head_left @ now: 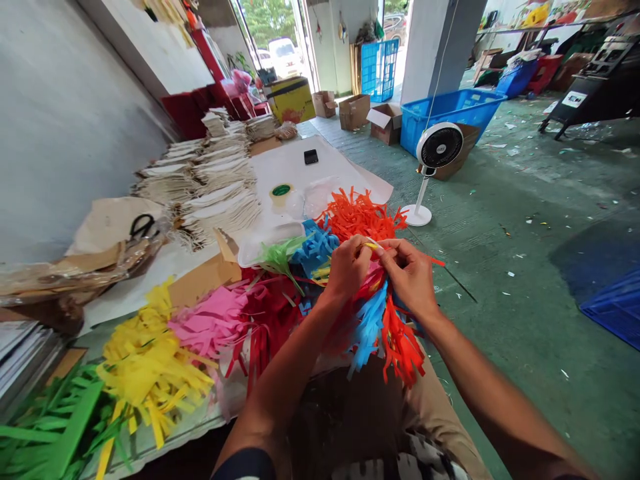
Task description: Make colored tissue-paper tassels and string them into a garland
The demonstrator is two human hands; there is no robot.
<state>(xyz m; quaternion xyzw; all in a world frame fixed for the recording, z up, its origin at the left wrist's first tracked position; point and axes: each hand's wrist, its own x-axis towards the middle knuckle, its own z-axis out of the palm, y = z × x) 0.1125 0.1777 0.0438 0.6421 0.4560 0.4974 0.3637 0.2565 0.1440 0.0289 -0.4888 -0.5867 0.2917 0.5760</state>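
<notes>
My left hand [349,265] and my right hand [411,272] are close together over the near edge of the work surface, fingers pinched. Between their fingertips runs a narrow yellow strip [371,245]. Beneath them hang a light blue fringed tassel [369,327] and a red fringed tassel [400,347]; how these are attached is hidden by my hands. A thin dark rod [461,284] sticks out beyond my right hand, near a small red strip [438,263]. Just behind my hands lie orange-red fringe [355,213], blue fringe [316,248] and light green fringe [281,256].
Pink fringe [215,320], yellow fringe [155,360] and green fringe [55,427] lie at the left. Farther back are stacked off-white bundles [220,180], black-handled scissors [142,227], a tape roll [281,191] and a black phone-like object [311,157]. A white fan [440,148] stands right.
</notes>
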